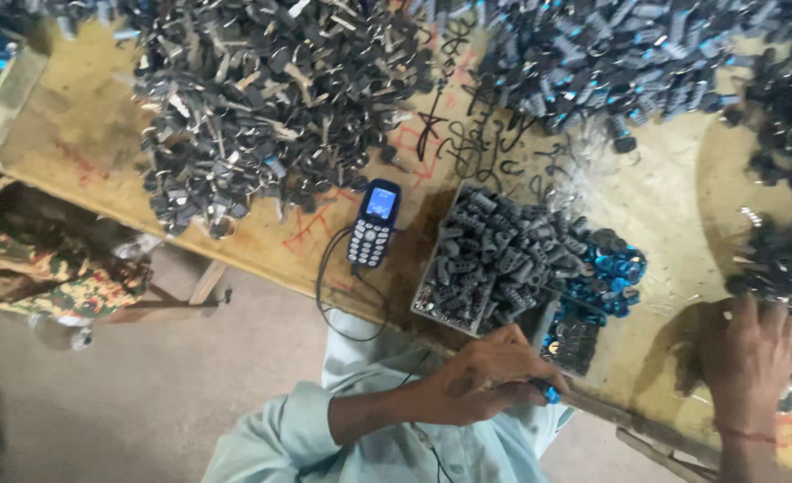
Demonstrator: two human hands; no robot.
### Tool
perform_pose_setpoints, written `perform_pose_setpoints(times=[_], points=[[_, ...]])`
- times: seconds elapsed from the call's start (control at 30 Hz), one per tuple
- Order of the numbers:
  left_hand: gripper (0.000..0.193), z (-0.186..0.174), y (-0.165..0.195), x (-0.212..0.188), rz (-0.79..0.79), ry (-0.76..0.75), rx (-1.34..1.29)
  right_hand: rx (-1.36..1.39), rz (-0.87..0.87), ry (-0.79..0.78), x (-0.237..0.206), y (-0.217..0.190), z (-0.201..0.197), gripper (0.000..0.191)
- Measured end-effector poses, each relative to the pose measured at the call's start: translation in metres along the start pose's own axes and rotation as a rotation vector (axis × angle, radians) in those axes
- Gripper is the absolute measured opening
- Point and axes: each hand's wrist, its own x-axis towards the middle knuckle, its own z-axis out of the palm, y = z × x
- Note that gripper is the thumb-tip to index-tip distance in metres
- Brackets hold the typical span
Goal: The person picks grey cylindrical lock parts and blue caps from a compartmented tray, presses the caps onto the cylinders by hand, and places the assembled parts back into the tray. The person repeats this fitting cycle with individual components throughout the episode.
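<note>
In the head view, lower centre, our left hand (485,380) is pinching a small blue part (550,394) between curled fingers, just below the tray of grey pieces (490,259). At lower right our right hand (753,353) is lying spread and flat, fingertips touching a dark metal heap (785,264). Bare scratched wooden tabletop (673,206) is lying open between them.

Pale mint long sleeve on left arm, thin red thread around right wrist

A small phone (373,224) lies mid-surface (92,116), dark blue with pale keys, its little screen (381,202) glowing blue-white.
</note>
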Motion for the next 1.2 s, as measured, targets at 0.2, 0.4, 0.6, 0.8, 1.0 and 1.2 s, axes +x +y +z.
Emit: perform_pose_setpoints(times=[0.2, 0.4, 0.6, 0.8, 1.0, 1.2], points=[[0.026, 0.001, 0.005, 0.013, -0.089, -0.001, -0.018, 0.147, -0.069, -0.071, -0.015, 0.004, -0.014, 0.014], [0.023, -0.004, 0.004, 0.014, -0.169, -0.008, -0.019, 0.392, -0.024, -0.033, -0.034, 0.013, -0.026, 0.012], [0.022, -0.004, 0.003, 0.011, -0.190, -0.010, -0.058, 0.922, 0.292, 0.079, -0.048, 0.040, -0.010, 0.013], [0.022, -0.003, 0.008, 0.011, -0.193, -0.022, -0.075, 1.431, 0.385, 0.247, -0.059, 0.037, -0.002, 0.012], [0.021, -0.003, 0.013, 0.011, -0.266, -0.074, -0.139, 0.707, 0.182, 0.048, -0.043, 0.008, -0.041, 0.014], [0.022, 0.001, 0.013, 0.010, -0.239, -0.117, -0.080, 0.402, -0.088, 0.052, -0.046, -0.017, -0.050, 0.023]])
